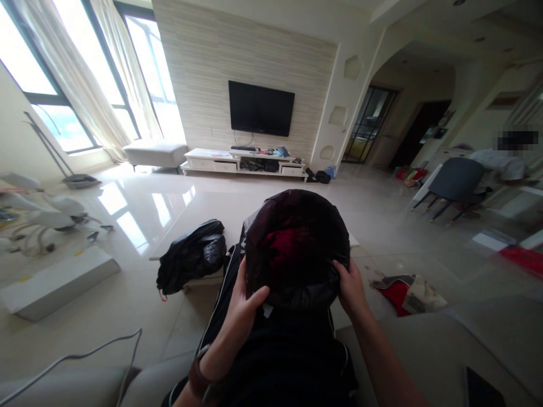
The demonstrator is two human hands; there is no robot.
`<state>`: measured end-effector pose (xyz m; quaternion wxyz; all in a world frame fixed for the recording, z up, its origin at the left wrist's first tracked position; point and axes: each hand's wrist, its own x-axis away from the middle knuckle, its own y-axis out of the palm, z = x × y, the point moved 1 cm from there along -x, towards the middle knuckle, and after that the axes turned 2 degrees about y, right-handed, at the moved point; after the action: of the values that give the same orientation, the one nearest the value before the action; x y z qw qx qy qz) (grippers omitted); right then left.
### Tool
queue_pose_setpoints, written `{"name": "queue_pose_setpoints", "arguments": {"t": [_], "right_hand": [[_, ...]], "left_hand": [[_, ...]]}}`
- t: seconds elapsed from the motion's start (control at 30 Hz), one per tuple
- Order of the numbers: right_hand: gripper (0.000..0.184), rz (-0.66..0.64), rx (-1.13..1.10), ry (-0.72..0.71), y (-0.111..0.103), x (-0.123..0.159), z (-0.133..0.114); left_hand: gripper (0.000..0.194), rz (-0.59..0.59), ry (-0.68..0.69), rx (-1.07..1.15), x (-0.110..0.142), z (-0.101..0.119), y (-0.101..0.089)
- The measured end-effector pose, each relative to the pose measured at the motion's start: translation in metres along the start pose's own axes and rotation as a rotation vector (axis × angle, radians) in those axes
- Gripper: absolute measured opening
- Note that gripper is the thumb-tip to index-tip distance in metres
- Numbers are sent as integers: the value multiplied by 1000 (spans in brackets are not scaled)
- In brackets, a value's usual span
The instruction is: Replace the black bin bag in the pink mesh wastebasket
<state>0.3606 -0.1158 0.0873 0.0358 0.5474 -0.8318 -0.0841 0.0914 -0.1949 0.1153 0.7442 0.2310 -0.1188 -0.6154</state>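
Note:
A round trash bin (297, 294) sits between my knees, its mouth facing me. Black plastic bag film (258, 271) lines it and folds over the rim, and a dark red patch shows inside. My left hand (244, 308) grips the near left side, thumb on the folded film. On the right side, my right hand (350, 285) holds the rim with its thumb over the edge. Some fingers of both hands are hidden. A bundle of black plastic bags (193, 257) with a pinkish-red tie lies to the left on a low white table (207, 280).
A grey sofa (487, 339) is beneath and beside me, with a dark phone-like slab (481, 387) on it. A cloth bag (419, 297) lies on the floor at right. A white box (59, 282) stands left. A person (504, 161) sits near a dark chair (453, 181).

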Motion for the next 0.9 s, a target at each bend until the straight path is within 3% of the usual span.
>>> {"name": "queue_pose_setpoints", "arguments": {"t": [0.07, 0.17, 0.2, 0.33, 0.47, 0.7, 0.9], "right_hand": [[47, 25, -37, 4, -8, -5, -8], [46, 44, -104, 46, -16, -7, -20], [46, 41, -124, 72, -17, -6, -22], [42, 6, -160, 214, -19, -6, -24], [38, -30, -195, 363, -20, -8, -21], [23, -100, -220, 548, -19, -5, -19], [10, -181, -196, 567, -17, -7, -7]], "left_hand": [[83, 47, 2, 36, -8, 7, -9], [73, 217, -37, -67, -22, 11, -24], [71, 213, -71, -102, -25, 9, -28], [51, 56, -91, -145, -30, 0, -35], [33, 33, -33, -151, -29, 1, -35], [27, -12, -99, 68, -28, 11, -29], [40, -329, -318, 27, -10, -6, -11]]}}
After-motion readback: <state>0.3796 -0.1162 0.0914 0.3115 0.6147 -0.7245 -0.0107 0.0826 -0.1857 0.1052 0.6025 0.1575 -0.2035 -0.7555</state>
